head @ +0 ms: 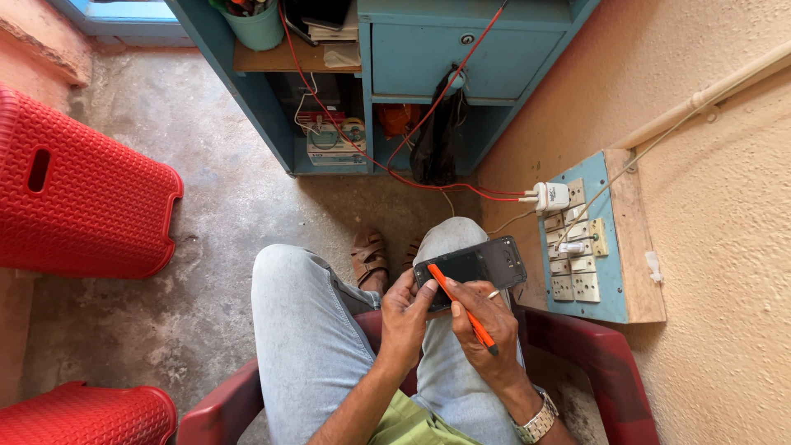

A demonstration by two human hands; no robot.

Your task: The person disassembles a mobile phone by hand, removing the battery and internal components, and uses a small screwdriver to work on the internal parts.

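A dark mobile phone (471,269), opened at the back, is being held above the right knee by the left hand (405,317), whose fingers are wrapped round the phone's near-left end. An orange tool (463,306), slim like a screwdriver, is being gripped by the right hand (486,325), and its tip is being pressed against the phone near the left thumb. The person is being carried by a dark red chair (595,354); nothing is lying beneath the phone but the lap and the concrete floor (206,214). As judged from this, a slip of the tip is being risked: the thumb could be jabbed or the inner parts scratched, and any loosened small part could be lost to the floor.
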